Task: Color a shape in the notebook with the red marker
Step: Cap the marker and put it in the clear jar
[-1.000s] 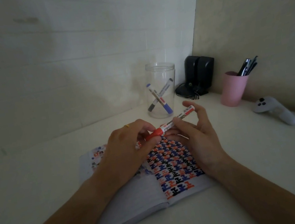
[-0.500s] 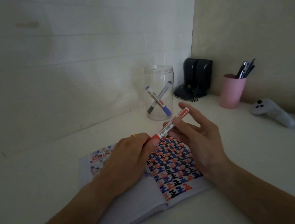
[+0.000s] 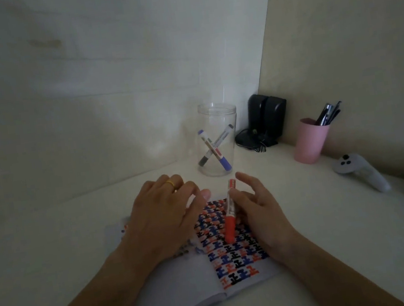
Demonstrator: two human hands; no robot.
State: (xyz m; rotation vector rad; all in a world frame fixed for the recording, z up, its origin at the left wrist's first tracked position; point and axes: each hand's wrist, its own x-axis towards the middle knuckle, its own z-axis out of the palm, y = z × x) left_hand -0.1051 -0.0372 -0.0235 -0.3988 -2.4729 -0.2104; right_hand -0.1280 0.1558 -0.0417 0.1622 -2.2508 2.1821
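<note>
Mostly unstarted: right hand [image 3: 253, 213] grasps capped red marker [image 3: 230, 213] over notebook [image 3: 236, 254], left hand [image 3: 162, 210] released flat beside it; uncapping and coloring remain.

Your notebook [image 3: 188, 282] lies open on the desk [image 3: 339, 250] right before you; your left hand [image 3: 163, 218] rests on its left page, your right hand [image 3: 258, 209] on its right edge; the marker [image 3: 230, 213] stands tilted between them, over the right page; behind the notebook stands the jar [image 3: 218, 140] with two markers crossed in it; right of the jar sit the speakers [image 3: 267, 120] in the corner; further right the cup [image 3: 309, 140] holds pens [image 3: 328, 114]; the controller [image 3: 362, 172] lies before it, to the right.
</note>
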